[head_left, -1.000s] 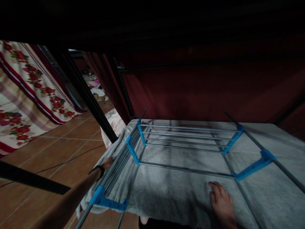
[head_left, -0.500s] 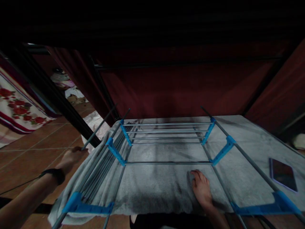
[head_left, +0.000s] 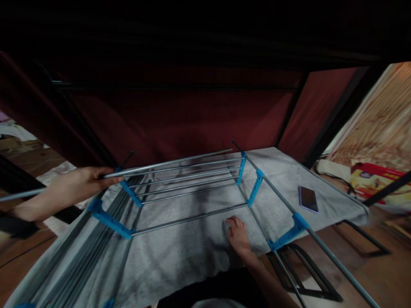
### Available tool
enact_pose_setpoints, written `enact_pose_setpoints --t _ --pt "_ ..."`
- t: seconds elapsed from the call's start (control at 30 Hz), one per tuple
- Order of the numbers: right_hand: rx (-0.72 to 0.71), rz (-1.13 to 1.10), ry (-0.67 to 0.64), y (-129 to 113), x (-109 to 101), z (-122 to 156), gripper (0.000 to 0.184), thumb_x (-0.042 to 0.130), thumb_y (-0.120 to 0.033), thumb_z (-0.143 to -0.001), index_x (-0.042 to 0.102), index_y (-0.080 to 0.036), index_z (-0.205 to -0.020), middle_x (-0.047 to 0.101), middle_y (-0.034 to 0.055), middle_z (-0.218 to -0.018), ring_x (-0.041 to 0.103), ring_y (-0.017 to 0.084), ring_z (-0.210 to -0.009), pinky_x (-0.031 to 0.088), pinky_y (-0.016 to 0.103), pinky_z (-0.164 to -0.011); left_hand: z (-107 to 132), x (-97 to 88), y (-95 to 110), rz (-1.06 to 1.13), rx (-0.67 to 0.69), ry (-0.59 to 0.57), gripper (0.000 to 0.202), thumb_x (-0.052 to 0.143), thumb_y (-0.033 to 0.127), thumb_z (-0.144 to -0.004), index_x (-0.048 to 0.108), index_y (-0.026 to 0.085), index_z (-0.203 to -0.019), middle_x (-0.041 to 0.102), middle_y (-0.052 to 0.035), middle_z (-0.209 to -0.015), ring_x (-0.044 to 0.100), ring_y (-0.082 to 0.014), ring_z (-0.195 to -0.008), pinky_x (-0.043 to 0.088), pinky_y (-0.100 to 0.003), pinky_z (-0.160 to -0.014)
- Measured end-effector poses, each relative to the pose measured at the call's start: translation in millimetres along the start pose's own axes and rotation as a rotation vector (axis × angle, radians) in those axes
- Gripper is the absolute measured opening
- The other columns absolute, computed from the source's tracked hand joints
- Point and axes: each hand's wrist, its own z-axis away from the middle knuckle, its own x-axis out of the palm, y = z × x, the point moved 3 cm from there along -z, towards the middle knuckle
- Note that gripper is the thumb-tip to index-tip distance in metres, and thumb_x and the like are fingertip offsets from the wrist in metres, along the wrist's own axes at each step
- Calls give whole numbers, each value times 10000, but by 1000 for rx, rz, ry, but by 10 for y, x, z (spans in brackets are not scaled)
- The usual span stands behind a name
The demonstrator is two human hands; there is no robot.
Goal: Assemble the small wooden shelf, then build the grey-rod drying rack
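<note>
My left hand (head_left: 75, 184) is closed around a loose grey metal rod (head_left: 173, 161). This rod reaches across above the far end of a partly built rack, whose grey tubes (head_left: 279, 194) are joined by blue plastic connectors (head_left: 256, 188). Several thin crossbars (head_left: 192, 219) span the rack between its two sides. My right hand (head_left: 238, 236) lies on the grey cloth (head_left: 173, 261) inside the frame, fingers loosely bent and holding nothing. A bundle of loose rods (head_left: 85, 252) rests on the cloth at the left, partly under the rack's left side.
A phone (head_left: 308, 199) lies on the cloth to the right of the rack. Dark metal legs (head_left: 308, 273) show below the table edge. Dark red panels (head_left: 192, 115) stand behind. A red and yellow package (head_left: 379, 182) sits at the far right.
My left hand has come up and inward, swinging the rod from the left side to lie across the rack. The view has turned right. My right hand stays on the cloth.
</note>
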Motion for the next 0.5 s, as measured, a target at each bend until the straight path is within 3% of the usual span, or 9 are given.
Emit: enact_pose_setpoints --t 0.13,0.23,0.4,0.5 --pt "24 -16 -19 -1 -12 -20 412 419 -63 -828 612 -234 -1148 631 80 -1187 548 248 -1124 409 382 -962 -39 308 483 -457 364 -217 463 662 570 -762 679 279 -1122 599 146 -737 636 -171 -991 424 -473 -981" --pt "41 -59 -29 12 -6 -27 415 425 -60 -814 623 -222 -1141 626 86 -1204 540 246 -1132 400 385 -985 10 462 883 -536 538 -254 415 698 512 -784 679 230 -1087 552 127 -693 627 -143 -944 390 -435 -1017" --pt "87 -334 48 117 46 -72 415 425 -54 -777 650 -202 -1093 653 84 -1145 562 233 -1126 412 389 -998 231 559 1480 -580 699 -139 292 652 394 -871 675 150 -1031 585 62 -735 644 -180 -925 411 -419 -982" --pt "176 -582 182 244 84 -155 323 442 -109 -788 651 -211 -1012 684 83 -1036 626 229 -1016 477 378 -925 449 624 1572 -579 836 21 219 537 313 -925 677 158 -992 689 -50 -865 674 -237 -889 468 -362 -867"
